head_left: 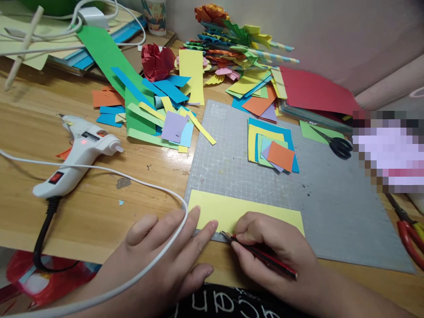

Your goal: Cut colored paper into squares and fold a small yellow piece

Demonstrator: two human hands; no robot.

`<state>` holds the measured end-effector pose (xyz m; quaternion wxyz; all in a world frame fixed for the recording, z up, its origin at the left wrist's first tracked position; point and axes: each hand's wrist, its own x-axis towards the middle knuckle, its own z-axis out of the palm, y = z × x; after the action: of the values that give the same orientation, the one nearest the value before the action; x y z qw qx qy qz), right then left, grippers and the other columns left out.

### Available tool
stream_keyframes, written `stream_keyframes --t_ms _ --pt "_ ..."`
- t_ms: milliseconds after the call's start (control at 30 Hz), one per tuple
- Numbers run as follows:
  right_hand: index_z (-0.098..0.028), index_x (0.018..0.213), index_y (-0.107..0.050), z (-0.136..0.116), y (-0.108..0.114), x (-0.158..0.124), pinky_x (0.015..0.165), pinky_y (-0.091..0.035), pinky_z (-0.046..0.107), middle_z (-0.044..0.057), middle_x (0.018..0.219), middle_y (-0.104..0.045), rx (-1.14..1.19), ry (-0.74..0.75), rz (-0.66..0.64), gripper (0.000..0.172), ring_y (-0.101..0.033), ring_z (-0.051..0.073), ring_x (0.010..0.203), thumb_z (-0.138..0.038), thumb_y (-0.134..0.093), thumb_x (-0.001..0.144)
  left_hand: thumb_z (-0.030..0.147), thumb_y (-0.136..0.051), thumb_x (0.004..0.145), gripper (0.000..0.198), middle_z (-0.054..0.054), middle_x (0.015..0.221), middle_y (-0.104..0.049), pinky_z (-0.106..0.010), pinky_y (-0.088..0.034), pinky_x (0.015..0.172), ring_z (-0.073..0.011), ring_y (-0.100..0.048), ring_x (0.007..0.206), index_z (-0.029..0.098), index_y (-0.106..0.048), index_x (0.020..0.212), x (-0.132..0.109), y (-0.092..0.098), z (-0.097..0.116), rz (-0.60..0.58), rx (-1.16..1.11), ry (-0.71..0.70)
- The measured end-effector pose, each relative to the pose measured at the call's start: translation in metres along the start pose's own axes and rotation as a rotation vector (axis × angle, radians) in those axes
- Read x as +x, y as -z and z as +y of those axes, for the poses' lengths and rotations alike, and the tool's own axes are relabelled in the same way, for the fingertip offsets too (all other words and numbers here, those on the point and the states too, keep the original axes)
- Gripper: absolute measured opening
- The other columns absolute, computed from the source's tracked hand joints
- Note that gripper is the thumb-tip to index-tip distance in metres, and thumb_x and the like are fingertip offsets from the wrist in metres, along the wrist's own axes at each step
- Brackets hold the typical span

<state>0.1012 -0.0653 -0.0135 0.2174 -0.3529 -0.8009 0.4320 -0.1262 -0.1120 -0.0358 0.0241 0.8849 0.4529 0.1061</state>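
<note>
A yellow paper strip (245, 210) lies along the near edge of the grey cutting mat (344, 207). My left hand (172, 251) is spread, its fingertips resting on the strip's left part. A red and black pencil (265, 256) is gripped in my right hand (274, 247), its tip at the strip's lower edge close to my left fingers. Farther up the mat sits a pile of coloured paper squares with an orange square (281, 156) on top. A white cable (149, 183) passes in front of my left hand.
A white glue gun (79, 154) with a lit red light lies on the left. Paper scraps (159, 115) and a red paper flower (157, 62) are behind. Black scissors (339, 145) and red-handled scissors (410, 243) lie at right, near a red paper stack (314, 90).
</note>
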Motion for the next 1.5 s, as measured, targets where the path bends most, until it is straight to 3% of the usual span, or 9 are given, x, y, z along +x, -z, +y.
stream_keyframes --t_ms 267,600,733,933,1167,1333,1500 --pt "-0.022 0.075 -0.045 0.0014 -0.0002 0.0029 0.054 -0.041 0.025 0.001 0.071 -0.058 -0.005 0.015 -0.015 0.018 -0.052 0.012 0.061 -0.008 -0.05 0.084 0.046 -0.036 0.097 0.048 -0.003 0.137 -0.053 -0.038 -0.039 0.093 -0.0241 -0.054 0.117 0.031 -0.037 0.142 -0.0064 0.0007 -0.003 -0.079 -0.019 -0.016" --pt "-0.021 0.069 -0.041 -0.0009 0.0024 0.0051 0.055 -0.04 0.026 0.002 0.072 -0.057 0.014 -0.002 -0.089 0.022 -0.052 0.012 0.062 -0.007 -0.048 0.085 0.044 -0.039 0.096 0.047 -0.004 0.132 -0.058 -0.038 -0.037 0.092 -0.0235 -0.057 0.113 0.027 -0.041 0.14 -0.0039 -0.002 -0.0026 -0.036 0.029 -0.026" --pt "-0.021 0.068 -0.04 -0.0007 0.0032 0.007 0.055 -0.039 0.026 0.002 0.07 -0.057 0.007 0.01 -0.107 0.023 -0.051 0.012 0.061 -0.007 -0.048 0.085 0.044 -0.034 0.098 0.048 -0.004 0.135 -0.056 -0.039 -0.036 0.092 -0.0232 -0.056 0.115 0.027 -0.037 0.143 -0.0046 0.0002 -0.0041 -0.07 0.025 -0.03" --pt "-0.021 0.07 -0.045 -0.0003 0.0038 0.0061 0.054 -0.039 0.024 0.001 0.069 -0.056 0.047 -0.03 -0.049 0.02 -0.051 0.011 0.059 -0.007 -0.048 0.085 0.041 -0.036 0.098 0.044 -0.003 0.131 -0.059 -0.038 -0.038 0.088 -0.0226 -0.058 0.112 0.027 -0.042 0.139 -0.0026 0.0015 -0.004 -0.049 0.053 -0.047" --pt "-0.019 0.069 -0.043 0.0015 0.0021 0.004 0.055 -0.039 0.023 0.001 0.07 -0.057 0.044 0.029 -0.063 0.021 -0.049 0.01 0.06 -0.005 -0.05 0.084 0.044 -0.036 0.097 0.05 -0.002 0.138 -0.053 -0.037 -0.037 0.09 -0.0223 -0.056 0.116 0.029 -0.035 0.144 -0.0038 0.0019 -0.0063 -0.096 0.073 -0.064" --pt "-0.019 0.071 -0.043 0.0008 0.002 0.0049 0.055 -0.038 0.022 0.0 0.069 -0.055 0.059 -0.001 -0.03 0.019 -0.048 0.009 0.06 -0.006 -0.05 0.084 0.045 -0.04 0.095 0.05 -0.002 0.133 -0.058 -0.037 -0.037 0.089 -0.0219 -0.057 0.114 0.028 -0.038 0.142 -0.0026 0.0013 -0.0064 -0.052 0.096 -0.074" --pt "-0.019 0.071 -0.042 0.0035 0.0017 0.0053 0.056 -0.039 0.023 0.0 0.07 -0.055 0.07 -0.013 -0.065 0.02 -0.049 0.01 0.061 -0.007 -0.051 0.084 0.042 -0.031 0.099 0.045 -0.003 0.131 -0.06 -0.037 -0.039 0.087 -0.0213 -0.06 0.11 0.027 -0.043 0.139 -0.0025 0.0024 -0.0055 -0.018 0.063 -0.069"
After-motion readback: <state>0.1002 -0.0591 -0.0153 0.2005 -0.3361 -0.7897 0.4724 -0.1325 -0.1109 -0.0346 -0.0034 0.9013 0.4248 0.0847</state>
